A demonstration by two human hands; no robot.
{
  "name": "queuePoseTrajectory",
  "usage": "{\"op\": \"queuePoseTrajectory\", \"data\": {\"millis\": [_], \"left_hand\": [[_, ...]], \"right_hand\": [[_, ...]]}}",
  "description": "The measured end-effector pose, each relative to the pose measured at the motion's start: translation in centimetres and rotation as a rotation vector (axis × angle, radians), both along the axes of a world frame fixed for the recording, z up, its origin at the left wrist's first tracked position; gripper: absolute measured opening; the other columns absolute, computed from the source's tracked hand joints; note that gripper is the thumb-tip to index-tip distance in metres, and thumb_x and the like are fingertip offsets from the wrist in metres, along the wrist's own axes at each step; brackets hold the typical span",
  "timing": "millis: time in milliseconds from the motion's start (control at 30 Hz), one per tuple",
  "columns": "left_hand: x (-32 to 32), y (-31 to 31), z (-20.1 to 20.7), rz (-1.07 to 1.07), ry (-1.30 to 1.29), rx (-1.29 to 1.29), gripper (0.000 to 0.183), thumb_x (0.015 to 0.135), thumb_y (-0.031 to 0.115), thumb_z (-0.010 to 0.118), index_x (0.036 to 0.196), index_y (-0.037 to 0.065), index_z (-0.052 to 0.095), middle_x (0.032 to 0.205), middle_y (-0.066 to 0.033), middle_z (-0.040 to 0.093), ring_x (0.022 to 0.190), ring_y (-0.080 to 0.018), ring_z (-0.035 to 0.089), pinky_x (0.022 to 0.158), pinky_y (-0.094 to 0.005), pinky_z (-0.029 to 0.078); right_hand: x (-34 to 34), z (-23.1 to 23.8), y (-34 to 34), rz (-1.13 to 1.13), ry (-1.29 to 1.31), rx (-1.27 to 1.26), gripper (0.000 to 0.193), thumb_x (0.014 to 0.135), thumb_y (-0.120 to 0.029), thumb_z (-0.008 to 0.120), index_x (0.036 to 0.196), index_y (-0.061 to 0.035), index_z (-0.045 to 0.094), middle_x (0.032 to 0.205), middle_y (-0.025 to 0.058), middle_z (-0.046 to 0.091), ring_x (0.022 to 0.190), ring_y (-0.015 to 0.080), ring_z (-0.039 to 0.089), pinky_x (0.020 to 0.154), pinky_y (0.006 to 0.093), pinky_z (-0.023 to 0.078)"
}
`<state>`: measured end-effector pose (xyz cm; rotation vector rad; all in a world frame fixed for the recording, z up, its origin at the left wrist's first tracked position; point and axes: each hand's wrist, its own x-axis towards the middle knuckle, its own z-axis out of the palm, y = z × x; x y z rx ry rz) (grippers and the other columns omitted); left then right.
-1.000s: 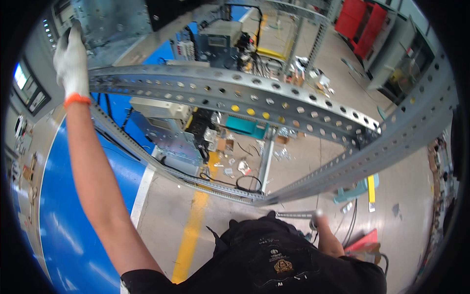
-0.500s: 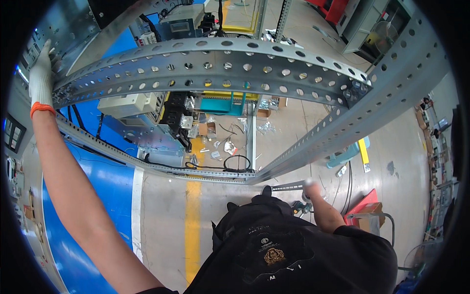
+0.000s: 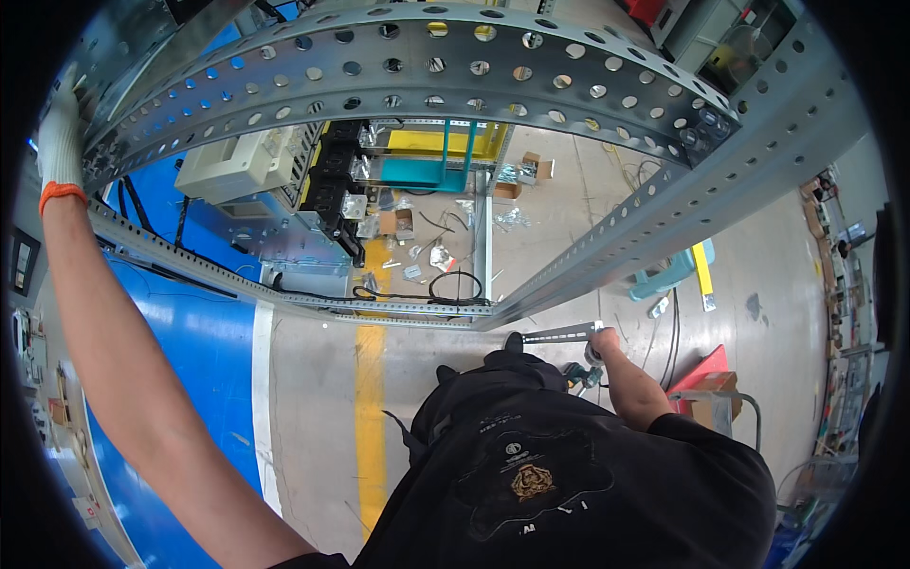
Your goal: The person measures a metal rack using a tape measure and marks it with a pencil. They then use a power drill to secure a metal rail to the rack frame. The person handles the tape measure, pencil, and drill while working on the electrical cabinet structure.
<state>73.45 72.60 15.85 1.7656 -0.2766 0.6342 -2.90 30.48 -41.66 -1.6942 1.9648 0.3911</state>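
My left hand (image 3: 62, 142), in a white knit glove with an orange cuff, reaches far out to the upper left. It grips the perforated metal frame (image 3: 417, 71) near its left corner, its fingers partly hidden at the dark rim. Low at my right side, my bare right hand (image 3: 607, 341) is closed on the end of a slotted metal bar (image 3: 559, 335). The bar points left toward my shoe (image 3: 514, 341). Just below that hand, a teal and black power tool (image 3: 580, 376) shows, partly covered by my clothing.
Inside the frame stand a beige-topped electrical unit (image 3: 232, 171) and a teal bracket (image 3: 417, 174). Small parts, cardboard boxes (image 3: 398, 224) and a looped black cable (image 3: 457, 287) lie on the floor. At right are a teal stool (image 3: 668, 275) and a red object (image 3: 701, 368).
The frame's upper crossbar now appears higher and closer in view. My left hand stays on the frame, shifted toward the left rim. My right hand still holds the slotted bar, slightly higher in view.
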Motion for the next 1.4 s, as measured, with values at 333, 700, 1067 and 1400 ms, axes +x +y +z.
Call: {"op": "queuePoseTrajectory", "data": {"millis": [333, 700, 1067, 1400], "left_hand": [[-2.0, -0.8, 0.4, -0.025, 0.048, -0.063, 0.054, 0.095, 0.054, 0.063, 0.112, 0.003, 0.069, 0.094, -0.0081, 0.072, 0.072, -0.0082, 0.064, 0.062, -0.0196, 0.049], [-3.0, -0.9, 0.8, -0.017, 0.141, 0.021, 0.055, 0.093, 0.057, 0.061, 0.107, 0.005, 0.072, 0.088, -0.0044, 0.073, 0.068, -0.0073, 0.062, 0.063, -0.0217, 0.044], [-3.4, -0.5, 1.0, 0.031, 0.160, 0.050, 0.057, 0.094, 0.058, 0.057, 0.111, 0.006, 0.073, 0.093, -0.0031, 0.075, 0.070, -0.0057, 0.063, 0.065, -0.0206, 0.045], [-3.6, -0.5, 1.4, 0.067, 0.215, 0.109, 0.057, 0.093, 0.058, 0.057, 0.112, 0.007, 0.073, 0.090, -0.0023, 0.075, 0.070, -0.0046, 0.063, 0.062, -0.0206, 0.042]], "right_hand": [[0.1, 0.0, -0.2, -0.029, 0.003, 0.021, 0.044, 0.083, -0.024, 0.068, 0.118, 0.0015, 0.067, 0.124, 0.0240, 0.067, 0.118, 0.0364, 0.064, 0.098, 0.0418, 0.053], [-0.3, -0.9, -0.2, 0.021, 0.017, -0.038, 0.046, 0.081, -0.028, 0.073, 0.113, 0.0041, 0.068, 0.117, 0.0257, 0.069, 0.113, 0.0379, 0.066, 0.093, 0.0434, 0.055], [0.1, -0.5, -0.1, 0.076, 0.045, -0.008, 0.046, 0.083, -0.030, 0.070, 0.115, 0.0031, 0.067, 0.118, 0.0257, 0.068, 0.115, 0.0373, 0.065, 0.095, 0.0435, 0.054], [0.1, -1.8, -0.4, 0.200, 0.116, 0.048, 0.046, 0.086, -0.034, 0.073, 0.115, 0.0008, 0.067, 0.119, 0.0235, 0.069, 0.114, 0.0367, 0.066, 0.093, 0.0429, 0.055]]}}
